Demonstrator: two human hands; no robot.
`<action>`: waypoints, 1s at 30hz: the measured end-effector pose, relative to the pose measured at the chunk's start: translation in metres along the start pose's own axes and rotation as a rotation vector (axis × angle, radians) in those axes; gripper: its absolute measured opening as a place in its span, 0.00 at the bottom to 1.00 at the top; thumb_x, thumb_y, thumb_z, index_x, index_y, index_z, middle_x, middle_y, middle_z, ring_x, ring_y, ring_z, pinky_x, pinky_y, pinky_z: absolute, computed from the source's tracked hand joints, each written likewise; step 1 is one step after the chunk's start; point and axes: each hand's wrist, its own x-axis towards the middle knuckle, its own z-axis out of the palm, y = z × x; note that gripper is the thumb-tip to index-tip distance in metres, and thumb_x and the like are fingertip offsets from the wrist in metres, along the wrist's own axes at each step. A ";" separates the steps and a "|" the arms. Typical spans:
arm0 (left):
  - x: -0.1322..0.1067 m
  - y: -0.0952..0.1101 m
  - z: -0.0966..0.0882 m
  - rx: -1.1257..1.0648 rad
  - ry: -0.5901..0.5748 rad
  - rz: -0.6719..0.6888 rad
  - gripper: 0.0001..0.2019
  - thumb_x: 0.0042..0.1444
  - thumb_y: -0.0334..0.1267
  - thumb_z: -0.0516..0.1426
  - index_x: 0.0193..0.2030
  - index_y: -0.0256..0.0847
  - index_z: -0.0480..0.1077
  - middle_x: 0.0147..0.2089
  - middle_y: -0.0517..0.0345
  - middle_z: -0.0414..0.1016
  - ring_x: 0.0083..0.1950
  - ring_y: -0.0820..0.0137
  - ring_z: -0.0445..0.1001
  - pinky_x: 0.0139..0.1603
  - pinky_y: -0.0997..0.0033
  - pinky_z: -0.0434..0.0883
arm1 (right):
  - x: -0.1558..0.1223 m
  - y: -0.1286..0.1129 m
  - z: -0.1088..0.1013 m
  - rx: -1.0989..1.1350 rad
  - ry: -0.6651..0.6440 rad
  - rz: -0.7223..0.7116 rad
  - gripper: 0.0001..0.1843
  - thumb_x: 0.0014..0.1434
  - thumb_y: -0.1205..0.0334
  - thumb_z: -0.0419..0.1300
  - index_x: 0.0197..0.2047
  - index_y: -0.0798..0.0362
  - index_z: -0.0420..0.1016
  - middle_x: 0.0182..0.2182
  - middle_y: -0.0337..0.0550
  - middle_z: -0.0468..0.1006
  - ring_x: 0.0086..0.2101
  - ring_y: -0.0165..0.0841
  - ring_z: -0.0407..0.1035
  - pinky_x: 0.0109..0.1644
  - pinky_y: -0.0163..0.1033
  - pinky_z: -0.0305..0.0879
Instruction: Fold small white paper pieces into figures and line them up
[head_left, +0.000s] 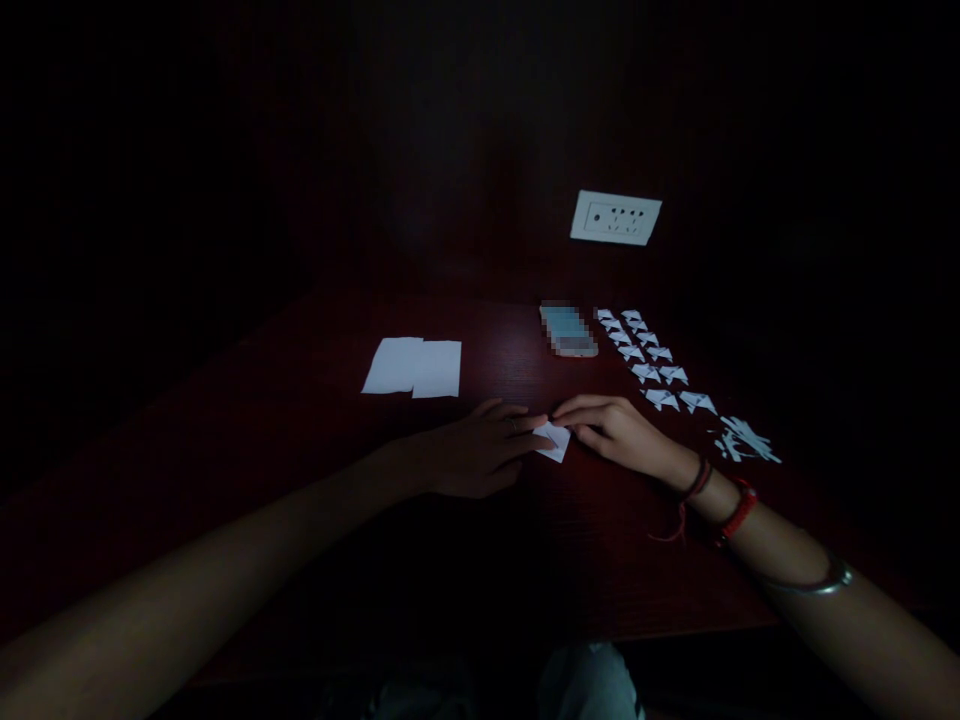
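The small paper square [555, 453] is lying on the dark red table [585, 530], beneath and between the fingertips of both hands. The left hand [480, 450] is lying low with its fingers loosely spread, their tips resting over the square's left side. The right hand [616, 435] is curving its fingers close together toward the far right edge; I cannot tell whether its grip is pinching the paper or only touching it.

A crease could be going crooked here if the two hands were pressing unevenly and the paper were sliding on the smooth tabletop. Poor light and the fingers' own cover could be hiding a misaligned edge. The right hand and wrist are sitting near the closest folded paper pieces [661, 399], so a careless outward sweep could be knocking those out of line.

One paper square is lying under the hands, and two blank paper sheets [437, 369] are overlapping or meeting edge to edge at left. The folded pieces are forming two columns, probably twelve in all, given the dimness. One phone [568, 328] is lying beside them, one heap of paper strips [746, 440] is spreading at right, too tangled for counting, and one socket panel [616, 218] is showing beyond.
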 end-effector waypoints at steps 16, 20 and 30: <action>0.002 0.002 -0.002 0.033 0.023 0.017 0.20 0.55 0.36 0.45 0.55 0.43 0.54 0.59 0.53 0.49 0.58 0.59 0.48 0.55 0.58 0.48 | 0.002 0.000 -0.003 -0.312 -0.153 -0.023 0.18 0.50 0.73 0.50 0.45 0.54 0.68 0.38 0.44 0.69 0.39 0.32 0.65 0.43 0.37 0.63; 0.003 0.003 -0.002 0.040 0.028 0.010 0.20 0.54 0.36 0.45 0.55 0.43 0.54 0.59 0.53 0.49 0.57 0.59 0.49 0.54 0.58 0.49 | -0.005 -0.002 -0.011 -0.364 -0.179 -0.045 0.18 0.49 0.74 0.50 0.43 0.52 0.70 0.38 0.42 0.70 0.39 0.32 0.65 0.43 0.37 0.62; 0.000 0.000 0.008 -0.015 0.183 0.032 0.18 0.54 0.35 0.47 0.53 0.43 0.56 0.57 0.52 0.52 0.56 0.61 0.50 0.54 0.57 0.51 | -0.009 0.000 -0.018 -0.206 -0.109 0.010 0.18 0.52 0.70 0.50 0.46 0.51 0.68 0.36 0.42 0.71 0.35 0.30 0.66 0.41 0.36 0.62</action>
